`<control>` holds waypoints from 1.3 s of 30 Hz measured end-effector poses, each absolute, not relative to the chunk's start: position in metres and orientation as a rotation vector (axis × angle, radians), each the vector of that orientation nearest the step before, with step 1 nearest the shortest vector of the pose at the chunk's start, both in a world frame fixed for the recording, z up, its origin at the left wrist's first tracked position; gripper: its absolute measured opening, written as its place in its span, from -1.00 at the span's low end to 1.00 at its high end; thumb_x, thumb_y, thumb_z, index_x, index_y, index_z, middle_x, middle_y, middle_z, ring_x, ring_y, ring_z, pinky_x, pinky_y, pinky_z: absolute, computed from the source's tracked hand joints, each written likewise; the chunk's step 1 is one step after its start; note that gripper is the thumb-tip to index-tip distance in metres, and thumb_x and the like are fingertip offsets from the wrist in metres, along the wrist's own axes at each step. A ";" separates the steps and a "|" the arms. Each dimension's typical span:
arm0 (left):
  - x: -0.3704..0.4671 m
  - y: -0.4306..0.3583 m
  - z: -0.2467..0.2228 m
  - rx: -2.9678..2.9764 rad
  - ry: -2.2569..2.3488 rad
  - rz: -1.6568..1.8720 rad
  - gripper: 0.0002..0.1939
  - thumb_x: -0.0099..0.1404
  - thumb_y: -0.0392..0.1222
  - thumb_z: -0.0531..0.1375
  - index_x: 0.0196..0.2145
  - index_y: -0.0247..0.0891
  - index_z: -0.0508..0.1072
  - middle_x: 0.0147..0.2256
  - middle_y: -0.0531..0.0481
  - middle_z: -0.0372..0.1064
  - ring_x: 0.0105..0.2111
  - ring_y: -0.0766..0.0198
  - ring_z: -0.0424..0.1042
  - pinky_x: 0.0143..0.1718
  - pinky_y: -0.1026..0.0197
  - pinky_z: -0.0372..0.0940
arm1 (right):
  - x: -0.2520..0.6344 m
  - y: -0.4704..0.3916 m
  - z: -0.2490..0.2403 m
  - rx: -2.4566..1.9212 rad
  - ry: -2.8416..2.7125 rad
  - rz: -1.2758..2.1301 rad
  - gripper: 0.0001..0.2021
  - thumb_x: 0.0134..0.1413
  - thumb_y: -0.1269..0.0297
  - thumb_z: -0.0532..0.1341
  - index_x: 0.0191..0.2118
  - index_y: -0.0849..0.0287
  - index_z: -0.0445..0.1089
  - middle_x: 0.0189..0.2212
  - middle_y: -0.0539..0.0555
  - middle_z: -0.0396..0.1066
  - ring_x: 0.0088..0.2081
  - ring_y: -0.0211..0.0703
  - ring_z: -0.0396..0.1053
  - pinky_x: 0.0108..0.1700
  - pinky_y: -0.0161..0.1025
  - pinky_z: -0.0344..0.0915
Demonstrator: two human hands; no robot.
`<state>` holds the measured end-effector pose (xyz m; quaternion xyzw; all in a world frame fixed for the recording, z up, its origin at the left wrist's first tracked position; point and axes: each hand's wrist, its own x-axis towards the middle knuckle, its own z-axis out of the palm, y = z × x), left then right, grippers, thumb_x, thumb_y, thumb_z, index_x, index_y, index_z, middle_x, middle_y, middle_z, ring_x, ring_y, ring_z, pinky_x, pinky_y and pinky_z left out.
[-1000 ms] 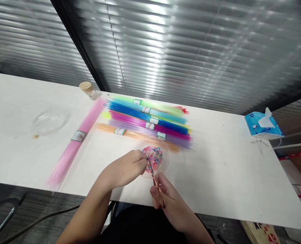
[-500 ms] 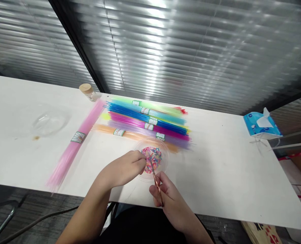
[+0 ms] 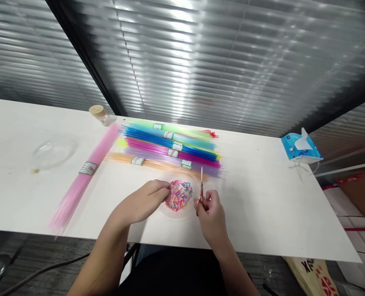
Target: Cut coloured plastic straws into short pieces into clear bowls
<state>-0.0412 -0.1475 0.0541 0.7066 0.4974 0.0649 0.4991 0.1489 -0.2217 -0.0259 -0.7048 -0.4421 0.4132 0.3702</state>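
A clear round plastic bowl (image 3: 194,205) stands on the white table and holds many short, colourful cut straw pieces (image 3: 179,196). My left hand (image 3: 148,199) reaches over the bowl's left side with its fingers pinched together; what they hold, if anything, is hidden or too small to tell. At the bowl's right, my right hand (image 3: 212,213) grips copper-handled scissors (image 3: 201,195) by the handles. Their blades point away from me and look closed. Behind the bowl lie bundles of long thin straws in green, blue, magenta (image 3: 151,146), purple and orange (image 3: 120,158).
Angled on the left lies a pink straw bundle (image 3: 74,193). A clear plastic lid or dish (image 3: 54,150) is farther left. At the back stand a jar with a wooden-looking lid (image 3: 100,115) and, to the right, a blue tissue pack (image 3: 299,148). Blinds (image 3: 201,61) rise behind the table.
My right hand has moved the scissors from over the bowl to its right side and turned them upright. My left hand remains pinched over the bowl. The view has shifted slightly right.
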 end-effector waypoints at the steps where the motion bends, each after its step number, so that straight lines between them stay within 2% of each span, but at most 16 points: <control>1: -0.038 -0.148 0.054 1.706 1.176 0.163 -0.71 0.31 -0.17 -0.10 -0.52 -0.24 0.24 -0.49 0.09 0.17 -0.42 0.29 0.23 -0.32 0.24 0.14 | 0.153 -0.223 -0.026 -1.818 -1.140 1.023 -0.76 0.05 0.22 0.14 -0.37 0.06 -0.03 -0.67 -0.20 0.17 -0.64 -0.28 0.09 -0.55 -0.35 -0.01; 4: -0.026 -0.150 0.052 1.681 1.115 0.193 -0.73 0.31 -0.18 -0.10 -0.46 -0.24 0.29 -0.47 0.09 0.17 -0.40 0.29 0.22 -0.30 0.24 0.14 | 0.167 -0.226 -0.027 -1.860 -1.153 0.924 -0.82 0.06 0.23 0.11 -0.36 0.07 0.02 -0.64 -0.16 0.23 -0.62 -0.24 0.16 -0.53 -0.34 0.05; 7: -0.015 -0.151 0.051 1.662 1.075 0.203 -0.74 0.32 -0.17 -0.10 -0.32 -0.22 0.36 -0.42 0.08 0.21 -0.36 0.28 0.23 -0.27 0.22 0.14 | 0.181 -0.229 -0.026 -1.947 -1.154 0.804 -0.81 0.08 0.19 0.12 -0.34 0.07 0.03 -0.61 -0.12 0.31 -0.59 -0.18 0.25 -0.51 -0.32 0.08; 12: 0.001 -0.157 0.056 1.600 1.119 0.175 -0.71 0.32 -0.15 -0.11 -0.03 -0.15 0.20 -0.43 0.11 0.20 -0.39 0.27 0.20 -0.32 0.20 0.13 | 0.193 -0.236 -0.016 -1.997 -1.137 0.506 -0.75 0.10 0.17 0.13 -0.23 0.08 0.01 -0.51 -0.02 0.44 -0.49 -0.03 0.40 -0.46 -0.27 0.11; 16: 0.012 -0.161 0.058 1.595 1.080 0.176 -0.71 0.30 -0.16 -0.09 -0.02 -0.16 0.15 -0.47 0.13 0.13 -0.43 0.28 0.14 -0.37 0.21 0.11 | 0.195 -0.236 -0.010 -2.004 -1.230 0.401 -0.80 0.15 0.20 0.08 -0.18 0.11 0.04 -0.50 0.03 0.45 -0.46 0.04 0.43 -0.46 -0.25 0.06; 22: 0.018 -0.161 0.057 1.595 1.054 0.176 -0.74 0.30 -0.14 -0.08 -0.05 -0.17 0.15 -0.44 0.13 0.13 -0.41 0.29 0.14 -0.34 0.22 0.13 | 0.205 -0.236 -0.016 -2.136 -1.283 0.393 -0.81 0.17 0.21 0.06 -0.15 0.15 0.10 -0.45 0.09 0.49 -0.49 0.02 0.41 -0.48 -0.26 -0.06; 26: 0.020 -0.163 0.060 1.601 1.058 0.169 -0.73 0.31 -0.14 -0.08 -0.03 -0.16 0.13 -0.42 0.12 0.17 -0.39 0.29 0.17 -0.31 0.21 0.14 | 0.207 -0.241 -0.011 -2.085 -1.203 0.285 -0.78 0.21 0.13 0.07 -0.16 0.14 0.08 -0.46 0.09 0.47 -0.48 0.03 0.42 -0.47 -0.26 -0.01; 29: 0.024 -0.167 0.066 1.605 1.026 0.153 -0.72 0.33 -0.12 -0.09 -0.01 -0.17 0.11 -0.37 0.09 0.22 -0.35 0.27 0.21 -0.27 0.19 0.17 | 0.202 -0.240 -0.004 -1.871 -1.236 0.478 -0.78 0.22 0.13 0.06 -0.17 0.12 0.03 -0.54 -0.01 0.40 -0.51 -0.05 0.38 -0.47 -0.27 0.08; 33: 0.031 -0.172 0.072 1.634 0.975 0.110 -0.68 0.34 -0.08 -0.08 0.02 -0.18 0.09 -0.22 -0.01 0.27 -0.23 0.21 0.27 -0.17 0.14 0.21 | 0.191 -0.233 0.007 -1.611 -1.308 0.860 -0.81 0.25 0.13 0.04 -0.20 0.09 0.00 -0.62 -0.14 0.27 -0.61 -0.20 0.26 -0.52 -0.32 0.06; 39: 0.035 -0.172 0.070 1.671 0.957 0.098 -0.65 0.30 -0.11 -0.07 0.04 -0.18 0.11 -0.13 -0.10 0.26 -0.14 0.15 0.28 -0.14 0.12 0.24 | 0.179 -0.227 0.009 -1.477 -1.350 0.974 -0.83 0.26 0.19 0.05 -0.24 0.09 -0.01 -0.61 -0.15 0.24 -0.58 -0.24 0.25 -0.49 -0.32 0.11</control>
